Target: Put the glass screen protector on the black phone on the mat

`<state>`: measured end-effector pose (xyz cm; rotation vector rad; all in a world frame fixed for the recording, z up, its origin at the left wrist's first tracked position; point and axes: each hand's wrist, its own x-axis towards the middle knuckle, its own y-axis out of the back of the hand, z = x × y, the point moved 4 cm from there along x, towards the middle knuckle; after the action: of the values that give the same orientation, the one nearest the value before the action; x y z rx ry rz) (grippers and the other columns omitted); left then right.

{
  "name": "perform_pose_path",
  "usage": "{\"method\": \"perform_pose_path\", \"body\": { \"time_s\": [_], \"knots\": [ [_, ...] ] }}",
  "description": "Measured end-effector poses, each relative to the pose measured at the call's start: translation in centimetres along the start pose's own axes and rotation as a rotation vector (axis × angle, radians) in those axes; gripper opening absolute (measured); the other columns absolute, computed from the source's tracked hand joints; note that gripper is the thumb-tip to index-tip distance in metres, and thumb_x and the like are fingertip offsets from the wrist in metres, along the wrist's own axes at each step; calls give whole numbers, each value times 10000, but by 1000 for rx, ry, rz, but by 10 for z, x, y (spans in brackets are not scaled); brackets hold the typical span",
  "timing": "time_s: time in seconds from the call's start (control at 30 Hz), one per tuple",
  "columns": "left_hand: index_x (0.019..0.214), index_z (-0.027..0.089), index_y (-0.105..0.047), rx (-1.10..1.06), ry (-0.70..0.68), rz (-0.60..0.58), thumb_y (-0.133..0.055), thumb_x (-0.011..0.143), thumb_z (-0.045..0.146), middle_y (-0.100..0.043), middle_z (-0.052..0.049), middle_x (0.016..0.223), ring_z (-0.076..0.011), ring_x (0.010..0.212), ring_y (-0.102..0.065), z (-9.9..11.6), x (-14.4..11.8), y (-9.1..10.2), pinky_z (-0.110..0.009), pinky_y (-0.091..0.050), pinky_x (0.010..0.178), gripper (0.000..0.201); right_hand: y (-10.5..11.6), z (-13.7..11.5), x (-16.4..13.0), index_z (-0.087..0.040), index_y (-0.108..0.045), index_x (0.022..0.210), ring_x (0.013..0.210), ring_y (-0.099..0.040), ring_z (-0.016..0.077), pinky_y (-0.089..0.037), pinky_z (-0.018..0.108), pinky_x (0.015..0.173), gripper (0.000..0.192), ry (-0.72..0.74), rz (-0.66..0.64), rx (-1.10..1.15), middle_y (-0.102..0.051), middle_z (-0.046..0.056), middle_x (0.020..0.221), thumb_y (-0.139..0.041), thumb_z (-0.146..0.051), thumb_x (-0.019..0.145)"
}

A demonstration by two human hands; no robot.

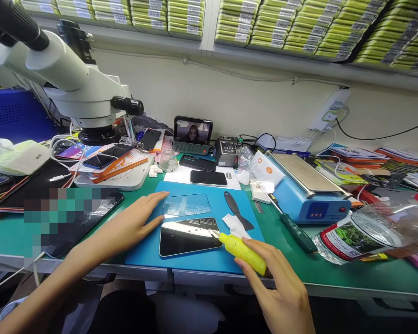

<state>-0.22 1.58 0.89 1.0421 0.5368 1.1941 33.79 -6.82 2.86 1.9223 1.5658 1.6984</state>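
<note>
The right hand has its grip clenched round the small yellow bottle, light and squeezable, nozzle just beyond the grip touching the thin, slick, breakable phone, which the flat, released left hand steadies edgewise.

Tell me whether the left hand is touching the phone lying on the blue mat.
Apart. The head view shows the left hand flat on the blue mat, with a strip of mat visible between its fingertips and the phone. The right hand holds a yellow bottle.

Right hand tips yellow bottle onto phone.
</note>
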Motion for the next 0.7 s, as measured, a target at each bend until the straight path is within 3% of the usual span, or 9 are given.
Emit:
{"method": "perform_pose_path", "body": {
  "time_s": [0.2, 0.37, 0.47, 0.6, 0.7],
  "knots": [
    [1666, 279, -392, -41, 8, -52, -541, 1075, 500, -605, -123, 1569, -328, 1360, -652, -2, 7, 5, -457, -567, 1091, 648, -5, 17, -8, -289, -717, 1213, 1044, -778, 237, -637, 322, 925, 264, -145, 77, 79, -775, 37, 1180, -700, -454, 1008],
    [1694, 348, -331, -20, -62, -112, -552, 1080, 424, -504, -101, 1674, -301, 1380, -642, -1, 4, 10, -441, -543, 1129, 657, -6, 43, -6, -268, -712, 1310, 1102, -765, 265, -639, 337, 930, 464, -481, 159, 304, -758, 58, 1253, -733, -550, 942],
    [1696, 323, -336, -21, -101, -92, -563, 1069, 394, -500, -116, 1676, -300, 1336, -672, 1, 8, 10, -415, -568, 1087, 670, -5, 57, 3, -257, -731, 1370, 1194, -743, 298, -633, 341, 956, 586, -592, 171, 467, -760, 70, 1317, -770, -590, 889],
    [1689, 329, -337, -28, -73, -89, -561, 1068, 441, -497, -107, 1667, -313, 1363, -663, 1, 16, 4, -416, -553, 1099, 670, -2, 78, 10, -233, -772, 1323, 1368, -652, 381, -551, 450, 1139, 659, -783, 262, 621, -758, 93, 1387, -806, -657, 819],
    [1679, 346, -351, -35, -65, -73, -554, 1069, 460, -520, -105, 1635, -313, 1301, -700, 0, 20, 2, -397, -571, 1044, 653, 1, 95, 14, -244, -713, 1406, 1352, -667, 386, -574, 472, 1119, 729, -798, 298, 622, -753, 95, 1398, -793, -671, 820]
  ]
}}
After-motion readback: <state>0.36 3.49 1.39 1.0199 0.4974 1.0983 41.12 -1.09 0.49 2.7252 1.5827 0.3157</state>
